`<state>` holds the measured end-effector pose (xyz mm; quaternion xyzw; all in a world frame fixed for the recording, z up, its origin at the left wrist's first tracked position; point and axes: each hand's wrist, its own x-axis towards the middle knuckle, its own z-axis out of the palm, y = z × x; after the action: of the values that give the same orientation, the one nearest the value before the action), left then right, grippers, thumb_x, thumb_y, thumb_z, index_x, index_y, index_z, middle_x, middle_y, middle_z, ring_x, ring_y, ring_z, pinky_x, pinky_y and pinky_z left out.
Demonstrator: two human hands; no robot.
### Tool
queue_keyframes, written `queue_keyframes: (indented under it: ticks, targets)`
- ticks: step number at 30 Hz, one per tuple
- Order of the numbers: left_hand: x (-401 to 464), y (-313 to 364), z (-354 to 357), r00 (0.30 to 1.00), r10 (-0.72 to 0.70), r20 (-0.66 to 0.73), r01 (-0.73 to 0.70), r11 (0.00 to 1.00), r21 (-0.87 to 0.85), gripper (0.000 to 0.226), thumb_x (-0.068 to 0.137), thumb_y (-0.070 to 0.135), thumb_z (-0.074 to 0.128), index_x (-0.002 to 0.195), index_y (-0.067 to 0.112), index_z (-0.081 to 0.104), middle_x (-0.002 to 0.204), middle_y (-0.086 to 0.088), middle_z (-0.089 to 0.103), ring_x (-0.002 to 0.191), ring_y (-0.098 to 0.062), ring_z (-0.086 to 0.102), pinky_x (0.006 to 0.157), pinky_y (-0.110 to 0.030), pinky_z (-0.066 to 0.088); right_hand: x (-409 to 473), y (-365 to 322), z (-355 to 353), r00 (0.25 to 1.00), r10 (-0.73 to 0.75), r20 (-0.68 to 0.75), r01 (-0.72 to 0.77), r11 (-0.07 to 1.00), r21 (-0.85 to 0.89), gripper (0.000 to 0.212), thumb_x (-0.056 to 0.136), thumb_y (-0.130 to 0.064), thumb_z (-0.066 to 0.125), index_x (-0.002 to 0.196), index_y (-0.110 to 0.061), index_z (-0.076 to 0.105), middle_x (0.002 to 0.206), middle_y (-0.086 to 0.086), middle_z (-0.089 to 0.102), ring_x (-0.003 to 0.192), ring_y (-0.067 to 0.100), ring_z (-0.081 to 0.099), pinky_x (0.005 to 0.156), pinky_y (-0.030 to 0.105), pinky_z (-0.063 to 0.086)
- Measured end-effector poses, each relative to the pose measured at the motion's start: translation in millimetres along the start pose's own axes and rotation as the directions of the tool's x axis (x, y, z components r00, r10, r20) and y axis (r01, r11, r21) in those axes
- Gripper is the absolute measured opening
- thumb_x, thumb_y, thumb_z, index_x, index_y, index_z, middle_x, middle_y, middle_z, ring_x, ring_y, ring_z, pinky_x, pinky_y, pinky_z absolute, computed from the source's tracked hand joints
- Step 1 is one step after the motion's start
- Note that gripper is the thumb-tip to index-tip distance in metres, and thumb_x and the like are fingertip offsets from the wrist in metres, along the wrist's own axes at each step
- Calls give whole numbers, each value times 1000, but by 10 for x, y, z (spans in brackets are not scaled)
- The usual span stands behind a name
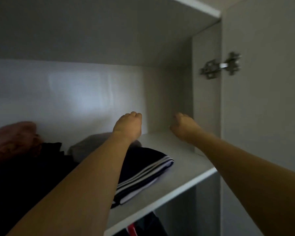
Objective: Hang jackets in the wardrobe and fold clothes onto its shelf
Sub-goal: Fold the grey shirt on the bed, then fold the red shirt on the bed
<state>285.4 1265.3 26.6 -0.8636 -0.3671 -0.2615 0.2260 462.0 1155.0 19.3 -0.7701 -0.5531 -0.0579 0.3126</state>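
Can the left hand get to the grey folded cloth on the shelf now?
Probably yes. The left hand is above the grey cloth, and nothing stands between them; the striped garment lies nearer the front.

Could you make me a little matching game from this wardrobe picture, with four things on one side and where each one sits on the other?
Things:
1. pink garment
2. dark folded garment with white stripes
3. metal hinge
4. grey folded garment

Places:
A. on the open door at the upper right
B. far left of the shelf
C. front of the shelf, under the left forearm
D. behind the striped garment, near the left hand

Pairs: 1-B, 2-C, 3-A, 4-D
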Motion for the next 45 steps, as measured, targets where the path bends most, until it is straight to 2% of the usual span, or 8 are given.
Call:
queue_keyframes:
  ticks: [11, 15, 19, 23, 29, 39, 43, 45]
  targets:
    - [-775, 2114, -1232, 953, 294, -78, -304, 915, -264, 25, 95, 16, 46, 112, 2, 56, 120, -19, 58, 110, -38, 56, 89, -41, 45, -2517, 826, -1668, 946, 236, -223, -277, 945, -175, 53, 97, -29, 49, 144, -11, 32, 149, 10, 32, 132, 30, 38, 108, 41, 34]
    - [-1188, 3045, -1801, 903, 401, -157, -430, 842, -326, 19, 95, 13, 44, 106, 1, 54, 114, -19, 58, 104, -37, 56, 79, -38, 42, -3606, 1121, -2350, 900, 317, -298, -389, 893, -226, 54, 96, -30, 49, 144, -13, 32, 149, 8, 34, 129, 29, 43, 104, 40, 37]
    - [-1748, 4147, -2395, 843, 472, -259, -538, 747, -390, 24, 98, 20, 42, 111, 4, 54, 118, -16, 58, 109, -35, 55, 84, -39, 42, -4881, 1438, -3088, 839, 397, -372, -508, 818, -271, 53, 96, -28, 48, 144, -11, 34, 149, 8, 35, 130, 27, 41, 106, 36, 34]
    - [-2452, 5298, -3078, 781, 538, -318, -621, 610, -493, 33, 100, 25, 38, 123, 4, 51, 130, -12, 54, 118, -32, 50, 94, -39, 42, -6274, 1773, -3802, 768, 479, -424, -623, 713, -323, 53, 96, -28, 47, 145, -11, 33, 150, 7, 35, 134, 26, 37, 107, 35, 32]
    - [-3488, 6784, -4040, 690, 622, -371, -695, 426, -579, 31, 100, 24, 36, 118, 3, 50, 126, -13, 54, 114, -32, 49, 92, -38, 40, -8112, 2210, -4623, 632, 624, -461, -772, 561, -300, 55, 97, -30, 48, 145, -11, 32, 151, 8, 34, 134, 28, 37, 108, 38, 33]
    - [-5103, 8999, -4950, 498, 795, -347, -753, 197, -628, 45, 101, 28, 37, 138, 2, 41, 144, -15, 44, 132, -31, 40, 108, -39, 31, -10516, 2820, -5523, 393, 736, -551, -917, 353, -183, 57, 95, -30, 53, 145, -12, 33, 150, 9, 35, 131, 27, 42, 104, 37, 38]
    - [-5857, 9715, -5492, 420, 829, -370, -784, 126, -608, 38, 101, 27, 37, 130, 4, 47, 136, -14, 49, 122, -31, 45, 100, -37, 36, -11669, 2959, -5909, 309, 763, -568, -949, 284, -135, 57, 94, -30, 56, 144, -13, 34, 149, 10, 36, 130, 29, 43, 103, 38, 40]
    - [-6241, 10053, -5806, 424, 817, -390, -772, 101, -628, 32, 100, 26, 38, 120, 5, 50, 128, -14, 53, 114, -31, 48, 93, -35, 38, -12272, 3025, -6109, 280, 773, -569, -958, 260, -118, 57, 94, -30, 57, 144, -14, 35, 148, 10, 37, 130, 28, 43, 103, 37, 39]
